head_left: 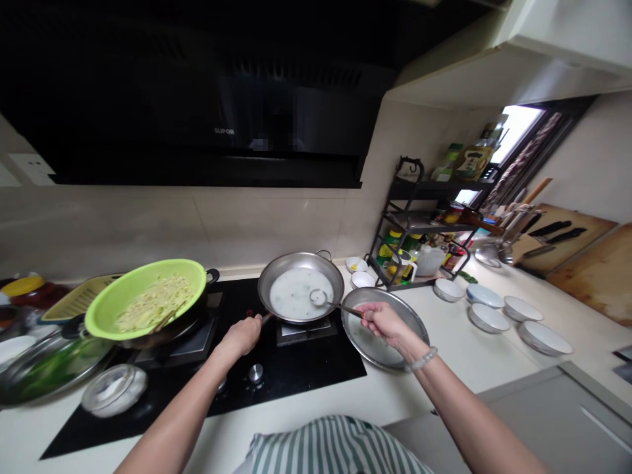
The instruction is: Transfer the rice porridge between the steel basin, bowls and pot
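A metal wok (266, 276) with white, milky liquid in it stands on the right burner. My left hand (244, 334) is closed round the wok's handle, which points to the lower left. My right hand (381, 320) grips the dark handle of a ladle (320, 297). The ladle's round bowl is over the liquid at the wok's right side; whether it dips in cannot be told. Under my right hand, a wide metal pan (419, 329) with a pale layer inside rests on the counter.
A green basin (197, 271) of pale shredded food and chopsticks sits over the left burner. A glass jar (115, 390) and a glass lid (54, 368) stand nearby. A black spice rack (419, 220) and several bowls (488, 318) are to the right. The range hood (197, 99) hangs above.
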Available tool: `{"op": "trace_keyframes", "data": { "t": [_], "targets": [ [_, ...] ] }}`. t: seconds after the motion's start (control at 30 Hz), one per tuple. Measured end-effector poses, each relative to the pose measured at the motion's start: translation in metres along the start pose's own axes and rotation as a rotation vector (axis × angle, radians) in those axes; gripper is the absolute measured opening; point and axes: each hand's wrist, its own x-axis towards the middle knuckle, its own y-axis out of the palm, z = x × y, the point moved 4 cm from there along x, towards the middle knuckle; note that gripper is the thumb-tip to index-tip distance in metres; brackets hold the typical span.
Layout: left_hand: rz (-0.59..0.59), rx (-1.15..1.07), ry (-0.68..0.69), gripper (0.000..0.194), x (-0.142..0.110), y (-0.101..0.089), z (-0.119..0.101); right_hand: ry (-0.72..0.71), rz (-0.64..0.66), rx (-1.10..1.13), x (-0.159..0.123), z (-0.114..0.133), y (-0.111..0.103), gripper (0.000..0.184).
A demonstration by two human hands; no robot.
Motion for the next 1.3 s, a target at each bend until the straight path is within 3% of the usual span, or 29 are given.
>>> {"op": "trace_keyframes", "data": {
  "t": [0.23,0.43,0.57,0.77,0.93,1.03,1.17,1.3],
  "targets": [
    [0.015,-0.020,-0.020,0.034,-0.002,-0.003,-0.002,-0.005,-0.041,0.107,-0.025,-0.004,-0.052,0.025],
    [0.024,-0.003,-0.004,0.035,-0.001,-0.001,0.000,-0.016,-0.243,0.020,-0.037,-0.039,-0.103,0.036],
    [0.027,0.004,-0.013,0.035,0.000,0.000,0.001,-0.162,-0.401,-0.352,-0.036,-0.067,-0.122,0.035],
    [0.026,0.026,0.007,0.034,-0.001,-0.001,0.000,-0.377,-0.523,-1.030,-0.047,-0.102,-0.124,0.043],
    [0.029,0.011,-0.014,0.034,0.000,0.000,0.001,-0.486,-0.618,-1.301,-0.063,-0.121,-0.126,0.050],
    [0.023,0.024,-0.013,0.034,0.002,0.002,0.002,-0.470,-0.627,-1.144,-0.060,-0.123,-0.132,0.047],
    [0.017,0.036,-0.003,0.035,0.003,0.004,0.002,-0.339,-0.598,-0.620,-0.048,-0.113,-0.136,0.038],
    [0.005,0.030,0.000,0.033,0.001,0.001,0.000,-0.360,-0.475,-0.231,-0.038,-0.077,-0.110,0.052]
  ]
}}
